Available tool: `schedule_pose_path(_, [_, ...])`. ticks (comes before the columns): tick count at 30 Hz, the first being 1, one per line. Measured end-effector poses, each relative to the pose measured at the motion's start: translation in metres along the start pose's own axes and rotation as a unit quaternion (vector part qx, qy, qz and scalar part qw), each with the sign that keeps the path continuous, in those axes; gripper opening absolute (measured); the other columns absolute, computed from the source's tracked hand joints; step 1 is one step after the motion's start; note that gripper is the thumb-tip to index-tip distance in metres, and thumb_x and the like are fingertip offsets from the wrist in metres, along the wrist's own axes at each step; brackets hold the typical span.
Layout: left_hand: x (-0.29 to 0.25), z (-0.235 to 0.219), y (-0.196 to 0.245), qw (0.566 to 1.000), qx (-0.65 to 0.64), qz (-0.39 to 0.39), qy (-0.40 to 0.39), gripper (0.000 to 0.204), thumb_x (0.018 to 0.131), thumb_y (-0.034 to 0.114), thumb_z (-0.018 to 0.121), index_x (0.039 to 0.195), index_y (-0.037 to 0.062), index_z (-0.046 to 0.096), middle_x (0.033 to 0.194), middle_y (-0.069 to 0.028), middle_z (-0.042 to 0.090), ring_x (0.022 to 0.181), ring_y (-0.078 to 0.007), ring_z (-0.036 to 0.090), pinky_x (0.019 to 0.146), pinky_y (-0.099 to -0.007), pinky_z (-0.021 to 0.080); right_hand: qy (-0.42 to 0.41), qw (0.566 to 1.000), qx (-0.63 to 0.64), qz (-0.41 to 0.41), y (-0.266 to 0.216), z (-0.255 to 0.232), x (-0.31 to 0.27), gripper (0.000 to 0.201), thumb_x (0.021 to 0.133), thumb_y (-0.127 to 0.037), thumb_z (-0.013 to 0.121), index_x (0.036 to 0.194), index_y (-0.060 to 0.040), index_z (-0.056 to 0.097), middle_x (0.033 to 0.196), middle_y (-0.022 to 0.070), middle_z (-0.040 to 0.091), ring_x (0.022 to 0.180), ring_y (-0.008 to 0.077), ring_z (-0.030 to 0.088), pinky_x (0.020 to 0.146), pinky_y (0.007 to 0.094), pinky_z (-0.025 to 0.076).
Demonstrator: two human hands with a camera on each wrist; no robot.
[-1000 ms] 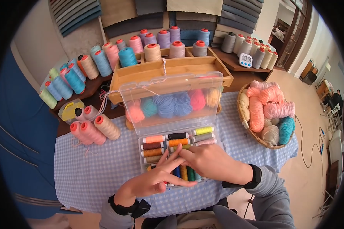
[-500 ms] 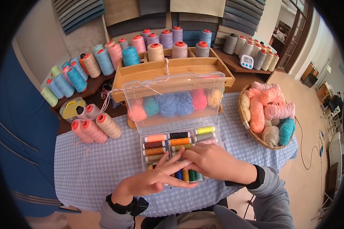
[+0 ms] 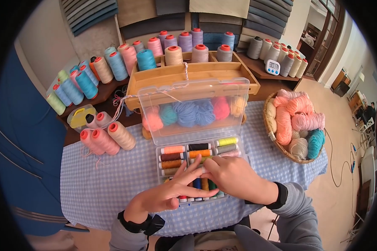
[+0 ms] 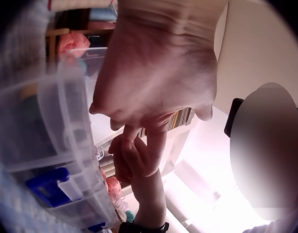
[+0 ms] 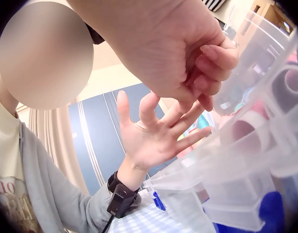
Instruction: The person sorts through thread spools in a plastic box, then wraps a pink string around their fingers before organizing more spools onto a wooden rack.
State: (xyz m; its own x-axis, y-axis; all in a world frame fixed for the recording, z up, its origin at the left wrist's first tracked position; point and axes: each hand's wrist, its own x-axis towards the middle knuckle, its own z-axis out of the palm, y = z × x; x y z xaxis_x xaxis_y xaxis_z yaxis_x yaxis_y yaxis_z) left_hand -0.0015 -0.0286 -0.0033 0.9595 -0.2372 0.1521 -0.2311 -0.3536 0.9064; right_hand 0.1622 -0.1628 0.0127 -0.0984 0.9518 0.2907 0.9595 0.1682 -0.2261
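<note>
A clear plastic box [image 3: 160, 164] stands open on the checked cloth, its lid [image 3: 192, 109] upright. Rows of small thread spools lie in it, among them orange [image 3: 173, 149], black [image 3: 199, 146] and yellow [image 3: 227, 141]. My left hand [image 3: 190, 184] hovers over the front rows with straight, spread fingers. The right wrist view shows its bare palm [image 5: 153, 138]. My right hand [image 3: 208, 168] reaches in from the right, its fingers curled down over the middle spools and touching the left fingers. Those curled fingers [image 5: 207, 73] show nothing between them. The spools under both hands are hidden.
A wicker basket [image 3: 267, 125] of yarn skeins sits at the right. Pink and beige thread cones [image 3: 109, 140] lie left of the box. Behind it stand a wooden tray [image 3: 188, 73], more cones and a small timer [image 3: 273, 67]. Blue checked cloth [image 3: 104, 180] covers the table.
Both hands have stayed over the box. The right hand's fingertips have crept slightly toward the far rows, and the left fingers remain crossed beneath them.
</note>
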Motion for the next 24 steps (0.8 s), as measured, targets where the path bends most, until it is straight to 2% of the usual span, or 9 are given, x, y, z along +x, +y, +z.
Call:
schedule_pose_path(2, [0.0, 0.0, -0.0003, 1.0, -0.004, 0.001, 0.004, 0.101, 0.069, 0.081, 0.005, 0.122, 0.0092, 0.052, 0.143, -0.0199, 0.013, 0.133, -0.037, -0.007, 0.101, -0.0533, -0.011, 0.013, 1.0, -0.003, 0.005, -0.0007, 0.0009, 0.0006, 0.015, 0.072, -0.01, 0.058, 0.079, -0.0003, 0.048, 0.06, 0.0097, 0.054, 0.056, 0.0228, 0.059, 0.047, 0.0309, 0.046])
schedule_pose_path(14, [0.0007, 0.0017, 0.0008, 0.999, -0.011, 0.001, 0.032, 0.099, 0.069, 0.081, 0.007, 0.116, 0.0096, 0.057, 0.14, -0.0219, 0.02, 0.133, -0.0367, -0.006, 0.101, -0.0531, -0.012, 0.039, 0.999, -0.007, 0.016, -0.0024, 0.0039, 0.0011, 0.017, 0.074, -0.012, 0.058, 0.077, 0.0004, 0.047, 0.057, 0.0107, 0.053, 0.05, 0.0233, 0.058, 0.043, 0.0299, 0.045])
schedule_pose_path(24, [-0.0018, 0.0046, 0.0011, 0.998, -0.059, 0.008, 0.035, 0.099, 0.071, 0.079, 0.006, 0.117, 0.0073, 0.056, 0.144, -0.0216, 0.008, 0.134, -0.0336, -0.007, 0.103, -0.0497, -0.008, 0.052, 0.998, 0.0, 0.031, -0.0034, 0.0047, 0.0027, 0.022, 0.081, -0.02, 0.057, 0.078, -0.0006, 0.047, 0.056, 0.0111, 0.054, 0.048, 0.0242, 0.057, 0.042, 0.0307, 0.044])
